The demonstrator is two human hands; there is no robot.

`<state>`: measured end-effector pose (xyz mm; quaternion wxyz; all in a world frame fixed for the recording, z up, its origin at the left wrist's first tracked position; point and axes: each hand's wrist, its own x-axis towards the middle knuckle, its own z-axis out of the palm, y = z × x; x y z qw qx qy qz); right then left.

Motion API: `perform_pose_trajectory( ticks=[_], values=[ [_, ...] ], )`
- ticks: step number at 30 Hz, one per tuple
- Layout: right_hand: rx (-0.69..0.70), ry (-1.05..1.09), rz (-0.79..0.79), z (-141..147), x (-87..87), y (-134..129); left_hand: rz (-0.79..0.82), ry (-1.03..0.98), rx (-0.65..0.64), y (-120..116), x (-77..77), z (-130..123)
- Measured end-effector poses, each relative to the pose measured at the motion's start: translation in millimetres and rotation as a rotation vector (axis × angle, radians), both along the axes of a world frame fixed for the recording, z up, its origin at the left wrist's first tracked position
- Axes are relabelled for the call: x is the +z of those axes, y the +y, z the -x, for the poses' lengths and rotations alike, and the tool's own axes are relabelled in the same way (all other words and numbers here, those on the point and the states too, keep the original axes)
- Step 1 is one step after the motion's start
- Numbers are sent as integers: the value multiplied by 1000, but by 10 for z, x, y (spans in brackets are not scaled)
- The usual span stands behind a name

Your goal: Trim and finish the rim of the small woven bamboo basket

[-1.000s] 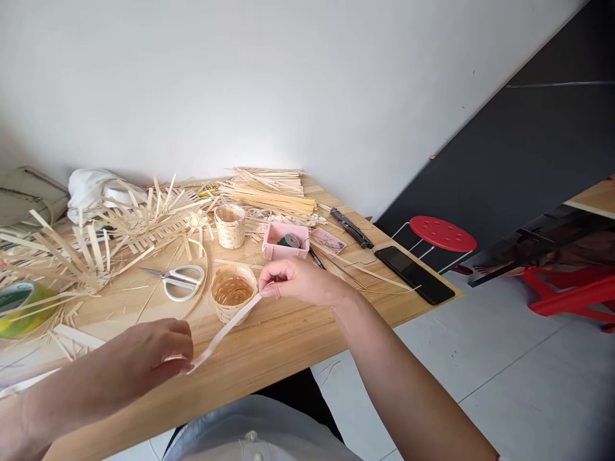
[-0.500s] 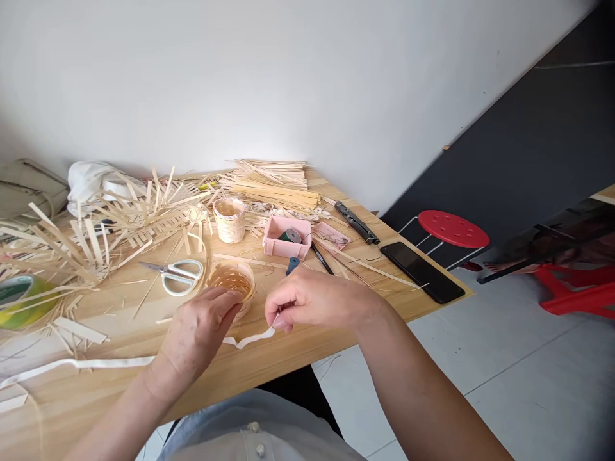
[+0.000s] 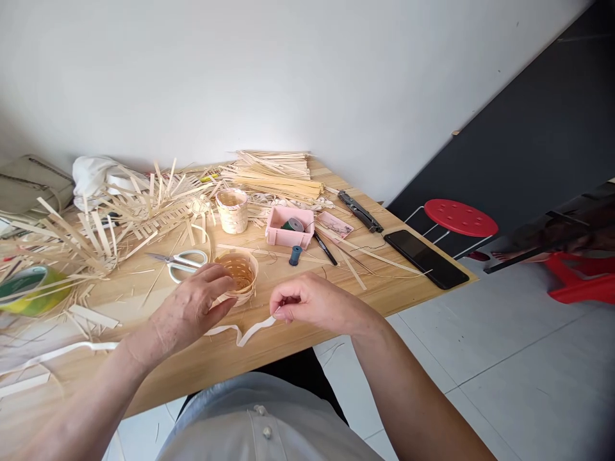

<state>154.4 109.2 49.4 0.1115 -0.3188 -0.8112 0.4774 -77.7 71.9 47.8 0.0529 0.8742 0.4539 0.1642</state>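
Observation:
My left hand (image 3: 192, 306) curls over the side of a small woven bamboo basket (image 3: 246, 275), which stands on the table and is partly hidden by my fingers. My right hand (image 3: 314, 302) is just right of it, pinching the end of a pale, flat strip (image 3: 246, 333) between finger and thumb. The strip bends and trails left across the table, passing below my left wrist.
On the wooden table (image 3: 307, 301) lie scissors (image 3: 187, 264), a taller woven cup (image 3: 231, 211), a pink box (image 3: 289, 227), a blue spool (image 3: 295, 255), a phone (image 3: 425, 258), a knife (image 3: 359, 210), tape (image 3: 24, 291), strip bundles (image 3: 271, 173) and a splayed weave (image 3: 144, 214).
My left hand has moved from the far left onto the basket, having let go of the strip. My right hand has stayed near the basket, holding the strip, and the view has shifted slightly.

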Motion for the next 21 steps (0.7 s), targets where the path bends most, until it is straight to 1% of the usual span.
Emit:
perform_pose_trajectory(
  ticks=[3, 6, 8, 10, 11, 12, 14, 16, 17, 18, 19, 20, 21],
  values=[
    [-37, -9, 12, 19, -32, -56, -54, -45, -9, 15, -44, 30],
    [-73, 0, 2, 53, -41, -108, -203, -97, -25, -16, -20, 47],
    [-105, 10, -36, 75, -32, -143, -306, -143, 9, -117, 38, 22],
    [-110, 31, -63, 93, -13, -187, -330, -207, 68, -286, 86, -43],
    [-105, 53, -59, 101, 0, -213, -288, -244, 91, -384, 93, -90],
    [-97, 83, -47, 108, 14, -241, -196, -274, 118, -478, 84, -143],
    [-90, 152, -20, 123, 42, -296, 61, -354, 176, -626, 21, -250],
    [-97, 206, -3, 137, 69, -340, 386, -496, 190, -684, -69, -331],
    [-103, 222, 1, 142, 82, -354, 522, -580, 186, -679, -108, -354],
    [-110, 232, 9, 145, 93, -362, 613, -649, 184, -656, -135, -364],
    [-120, 237, 19, 147, 102, -364, 646, -688, 190, -622, -146, -362],
    [-136, 237, 30, 147, 111, -358, 628, -687, 206, -582, -139, -352],
    [-159, 232, 37, 145, 117, -346, 573, -648, 227, -541, -116, -335]
  ],
)
